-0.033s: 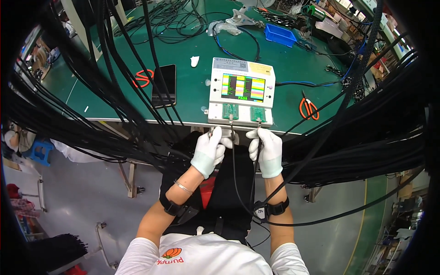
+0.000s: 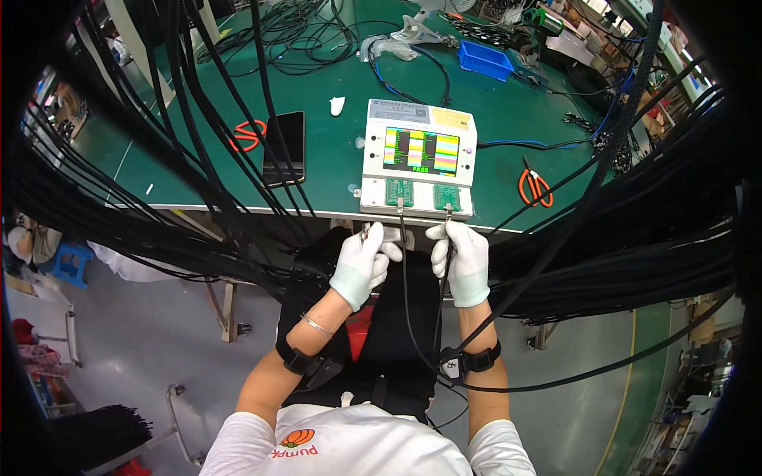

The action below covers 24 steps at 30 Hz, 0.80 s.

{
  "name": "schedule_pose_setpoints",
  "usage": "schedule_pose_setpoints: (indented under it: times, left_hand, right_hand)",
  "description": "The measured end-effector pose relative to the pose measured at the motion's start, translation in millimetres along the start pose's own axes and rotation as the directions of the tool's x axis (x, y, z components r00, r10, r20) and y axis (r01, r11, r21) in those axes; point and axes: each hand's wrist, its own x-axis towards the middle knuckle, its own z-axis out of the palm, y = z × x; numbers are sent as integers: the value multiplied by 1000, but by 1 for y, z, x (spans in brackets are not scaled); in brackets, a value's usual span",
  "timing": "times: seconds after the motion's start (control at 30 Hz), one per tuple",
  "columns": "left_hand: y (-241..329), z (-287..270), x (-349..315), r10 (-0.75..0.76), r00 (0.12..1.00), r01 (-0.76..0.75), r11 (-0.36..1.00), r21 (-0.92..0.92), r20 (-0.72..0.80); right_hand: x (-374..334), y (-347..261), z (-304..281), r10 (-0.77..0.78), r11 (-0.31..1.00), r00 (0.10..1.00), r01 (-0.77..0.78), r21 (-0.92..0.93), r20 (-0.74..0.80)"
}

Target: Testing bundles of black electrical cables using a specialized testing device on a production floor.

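- My left hand point(image 2: 362, 259), white-gloved: fingers curled in front of the near table edge; I cannot tell whether they pinch anything. The left cable point(image 2: 406, 289), black, runs just beside the fingertips on their right.
- My right hand point(image 2: 467, 262), likewise gloved: thumb and forefinger pinch the right cable point(image 2: 441, 305), also black, just on the near side of its plug.
- Cable ends: both plugs meet the near edge of the tester point(image 2: 422, 181), one at the left green board point(image 2: 399, 193), one at the right green board point(image 2: 448, 197).
- Tester: white, lying near the edge of the green table point(image 2: 333, 155), its colored screen point(image 2: 421, 151) lit.
- Left of the tester: a dark phone point(image 2: 294, 139).
- Right of the tester: orange-handled cutters point(image 2: 535, 189).
- Far right: a blue tray point(image 2: 485, 62).
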Motion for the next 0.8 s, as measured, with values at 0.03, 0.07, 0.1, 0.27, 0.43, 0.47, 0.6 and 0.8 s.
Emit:
schedule_pose_setpoints:
  times: [0.03,0.07,0.1,0.27,0.43,0.47,0.6,0.8]
  left_hand:
    - [-6,-6,-1,-50,999,50,998,27,-15]
    - [-12,-11,-2,-100,995,101,993,53,-30]
    - [-16,-14,-3,-100,994,102,993,52,-30]
    - [-35,-21,-3,-216,973,209,974,93,79]
    - [-51,-14,-5,-353,926,287,887,361,131]
    - [-56,-10,-6,-394,909,295,838,458,134]
    - [-121,-12,-14,-304,889,1,750,662,343]
    - [-127,54,-46,155,686,-687,460,563,711]
  right_hand:
    - [0,0,1,1,1000,1000,-1,1,-1]
    - [1,0,2,2,1000,1000,-2,-21,-12]
    - [1,0,3,2,999,1000,-3,-45,-22]
    - [2,-3,2,-12,996,999,8,-90,-46]
    - [1,-8,5,-47,985,996,35,-171,-71]
    - [0,-10,7,-45,985,995,29,-172,-92]
    - [6,-13,16,-49,985,995,34,-170,-89]
    - [-9,-39,-1,-417,495,909,244,-834,19]
